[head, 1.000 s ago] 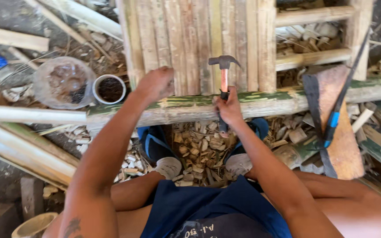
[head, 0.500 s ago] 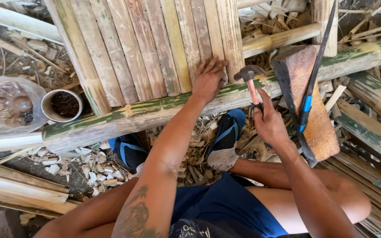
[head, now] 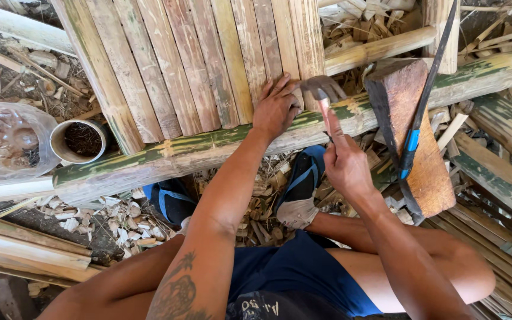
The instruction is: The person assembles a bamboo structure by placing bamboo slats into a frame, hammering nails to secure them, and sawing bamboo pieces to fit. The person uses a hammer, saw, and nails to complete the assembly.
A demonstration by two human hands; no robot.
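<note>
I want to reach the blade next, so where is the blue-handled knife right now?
In the head view the blue-handled knife lies on the reddish wooden block, to the right of the right hand holding the hammer.

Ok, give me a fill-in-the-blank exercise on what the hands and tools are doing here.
1. The right hand grips a ____ by its handle.
2. The left hand presses flat on the bamboo ____ laid side by side over the green bamboo pole.
3. A saw with a ____ handle lies across the wooden block.
4. The small round can stands to the ____ of the left hand.

Missing words: hammer; slats; blue; left
</note>
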